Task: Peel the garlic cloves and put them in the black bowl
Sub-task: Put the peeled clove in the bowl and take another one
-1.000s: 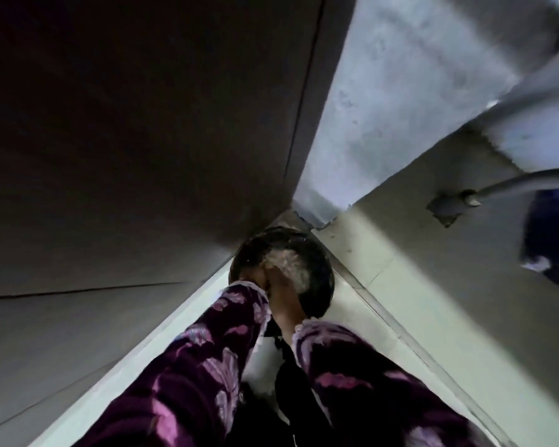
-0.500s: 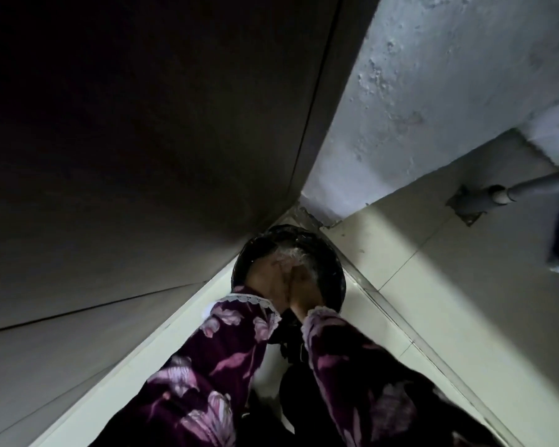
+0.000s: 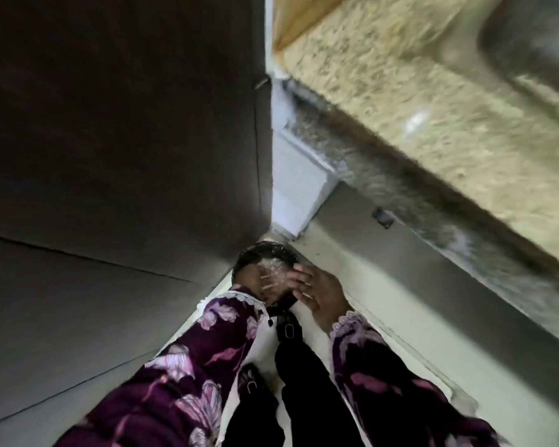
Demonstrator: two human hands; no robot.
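A round black container (image 3: 273, 251) stands on the floor in the corner below me, with pale papery scraps (image 3: 276, 266) inside. My left hand (image 3: 250, 280) hangs over its left side, fingers stretched toward the scraps; nothing shows in it. Just right of the container is my right hand (image 3: 321, 293), palm up and fingers spread, holding nothing. No garlic clove is visible. Both arms wear purple flowered sleeves.
A dark cabinet side (image 3: 126, 140) fills the left. A speckled stone countertop (image 3: 417, 101) with a steel sink (image 3: 536, 43) runs along the upper right, blurred. My dark trouser legs (image 3: 307, 375) stand on the pale floor (image 3: 362, 253).
My hands were pressed together over the container; now the right hand has drawn off to the right and opened. The view has risen, so the countertop and sink show.
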